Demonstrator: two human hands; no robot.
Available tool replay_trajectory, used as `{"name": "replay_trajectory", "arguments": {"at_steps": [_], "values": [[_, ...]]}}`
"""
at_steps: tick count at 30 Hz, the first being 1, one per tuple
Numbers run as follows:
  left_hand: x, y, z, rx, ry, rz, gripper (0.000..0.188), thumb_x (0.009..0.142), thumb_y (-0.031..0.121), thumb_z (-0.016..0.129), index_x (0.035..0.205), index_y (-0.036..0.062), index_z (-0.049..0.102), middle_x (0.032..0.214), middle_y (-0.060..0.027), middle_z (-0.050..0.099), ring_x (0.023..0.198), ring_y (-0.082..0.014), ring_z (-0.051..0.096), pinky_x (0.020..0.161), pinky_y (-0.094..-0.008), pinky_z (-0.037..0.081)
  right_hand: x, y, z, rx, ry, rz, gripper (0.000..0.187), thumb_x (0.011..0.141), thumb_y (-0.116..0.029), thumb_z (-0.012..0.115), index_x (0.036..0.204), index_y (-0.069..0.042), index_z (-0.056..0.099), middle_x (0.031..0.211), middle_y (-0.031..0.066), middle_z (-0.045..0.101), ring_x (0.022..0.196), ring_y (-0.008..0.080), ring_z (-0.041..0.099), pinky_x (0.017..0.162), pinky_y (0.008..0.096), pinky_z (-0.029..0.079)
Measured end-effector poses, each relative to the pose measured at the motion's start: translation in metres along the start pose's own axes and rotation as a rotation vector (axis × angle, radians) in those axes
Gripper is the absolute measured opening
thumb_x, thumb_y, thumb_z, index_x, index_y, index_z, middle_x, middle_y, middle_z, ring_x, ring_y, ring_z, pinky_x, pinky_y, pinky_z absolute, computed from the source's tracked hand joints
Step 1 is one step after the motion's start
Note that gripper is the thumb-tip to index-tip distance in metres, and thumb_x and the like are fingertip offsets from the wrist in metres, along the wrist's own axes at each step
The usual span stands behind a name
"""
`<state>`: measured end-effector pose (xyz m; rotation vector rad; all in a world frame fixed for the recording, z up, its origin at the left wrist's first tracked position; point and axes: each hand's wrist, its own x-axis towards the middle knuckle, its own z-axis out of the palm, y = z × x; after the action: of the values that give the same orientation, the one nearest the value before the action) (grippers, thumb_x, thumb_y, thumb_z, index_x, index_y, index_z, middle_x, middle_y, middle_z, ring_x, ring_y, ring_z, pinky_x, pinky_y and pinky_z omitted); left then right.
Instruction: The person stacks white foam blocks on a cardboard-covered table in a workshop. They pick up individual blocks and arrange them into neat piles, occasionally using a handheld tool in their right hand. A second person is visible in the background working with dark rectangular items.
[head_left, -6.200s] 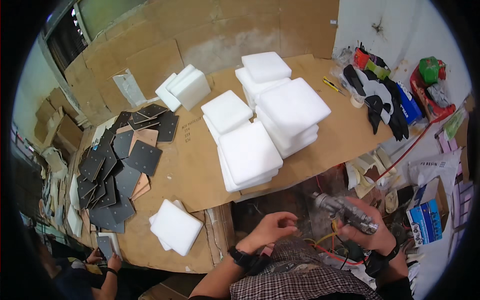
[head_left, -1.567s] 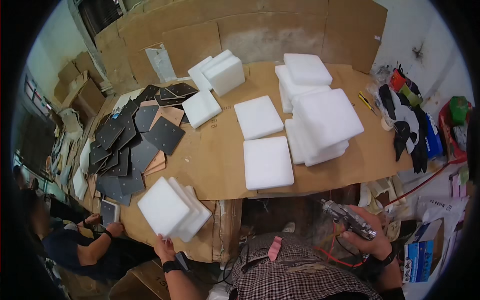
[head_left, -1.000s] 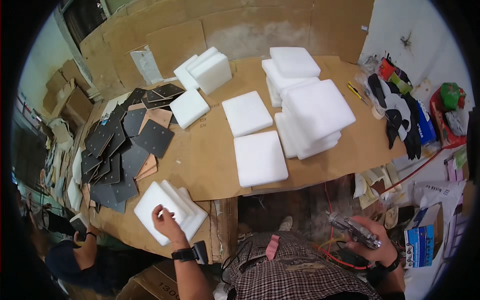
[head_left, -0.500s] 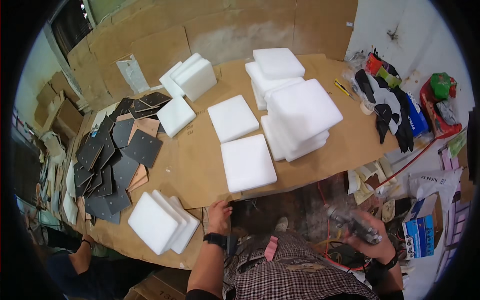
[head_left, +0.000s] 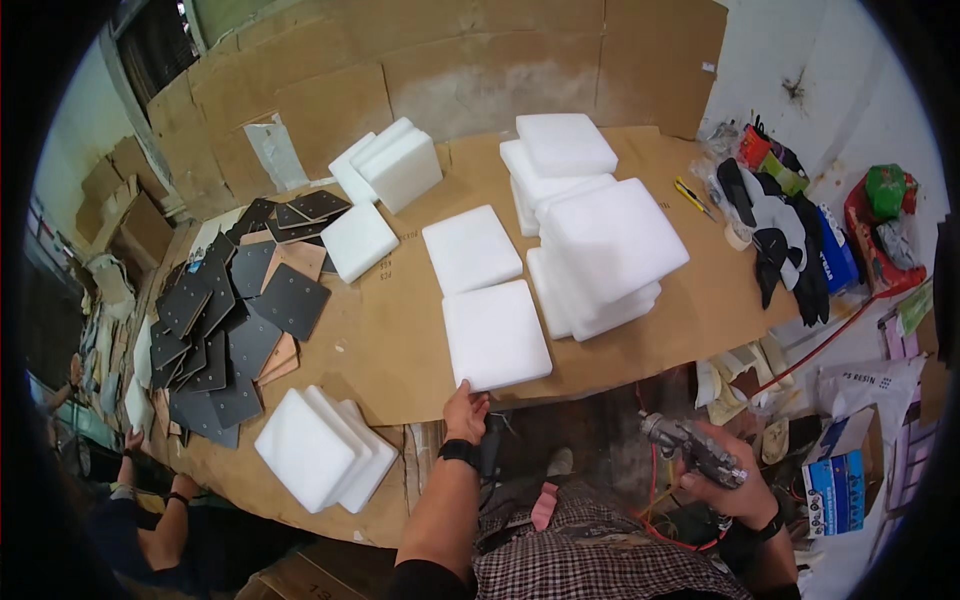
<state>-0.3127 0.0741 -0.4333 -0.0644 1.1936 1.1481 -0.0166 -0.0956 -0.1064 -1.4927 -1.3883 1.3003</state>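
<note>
While a spray gun (head_left: pixel 692 447) is held by the right hand (head_left: pixel 745 482), its fingers wrapped around the handle, the near edge of a white foam block (head_left: pixel 497 335) is met by the left hand (head_left: pixel 466 414), its fingers slightly curled; whether it is gripped cannot be told. That block is laid flat at the front of the worktop (head_left: pixel 385 345), with a foam stack (head_left: pixel 615 240) to its right and dark panels (head_left: pixel 290 302) to its left.

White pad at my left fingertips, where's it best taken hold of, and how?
Probably pinch the pad at its near edge, from your side: it lies flat by the front edge of the cardboard, with another pad close behind and a stack to its right.
</note>
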Motion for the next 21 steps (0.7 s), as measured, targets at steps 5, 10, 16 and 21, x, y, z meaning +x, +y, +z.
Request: {"name": "replay_trajectory", "arguments": {"at_steps": [5, 10, 16, 21], "values": [[-0.013, 0.011, 0.009, -0.118, -0.033, 0.041, 0.025, 0.089, 0.032, 0.059, 0.097, 0.0085, 0.055, 0.076, -0.0037, 0.056, 0.062, -0.0158, 0.055, 0.053, -0.0267, 0.047, 0.009, 0.007, -0.006, 0.133, -0.001, 0.063, 0.060, 0.078, -0.006, 0.069, 0.130, 0.003, 0.041, 0.091, 0.0068, 0.061, 0.082, 0.0133, 0.060, 0.074, 0.0271, 0.050], [-0.036, 0.054, -0.038, -0.275, 0.044, 0.141, 0.029, 0.086, 0.037, 0.063, 0.094, 0.0102, 0.056, 0.076, -0.0020, 0.057, 0.059, -0.0134, 0.054, 0.051, -0.0244, 0.047, 0.021, 0.015, -0.021, 0.091, -0.041, 0.063, 0.059, 0.077, -0.006, 0.070, 0.129, 0.002, 0.042, 0.092, 0.0068, 0.060, 0.085, 0.0135, 0.059, 0.076, 0.0276, 0.050], [-0.014, 0.101, -0.127, -0.457, 0.187, 0.331, 0.039, 0.085, 0.040, 0.063, 0.095, 0.0035, 0.053, 0.082, -0.0060, 0.057, 0.066, -0.0149, 0.055, 0.054, -0.0258, 0.049, 0.044, 0.021, -0.044, 0.047, -0.075, -0.042, 0.056, 0.080, -0.008, 0.069, 0.129, -0.002, 0.044, 0.094, 0.0042, 0.061, 0.084, 0.0106, 0.057, 0.075, 0.0280, 0.048], [-0.010, 0.096, -0.121, -0.451, 0.422, 0.265, 0.040, 0.084, 0.041, 0.062, 0.098, 0.0049, 0.049, 0.084, -0.0061, 0.053, 0.068, -0.0186, 0.056, 0.052, -0.0260, 0.046, 0.071, 0.014, -0.059, -0.041, -0.106, -0.153, 0.055, 0.079, -0.008, 0.068, 0.129, -0.002, 0.044, 0.094, 0.0057, 0.062, 0.085, 0.0116, 0.059, 0.075, 0.0276, 0.048]]}}
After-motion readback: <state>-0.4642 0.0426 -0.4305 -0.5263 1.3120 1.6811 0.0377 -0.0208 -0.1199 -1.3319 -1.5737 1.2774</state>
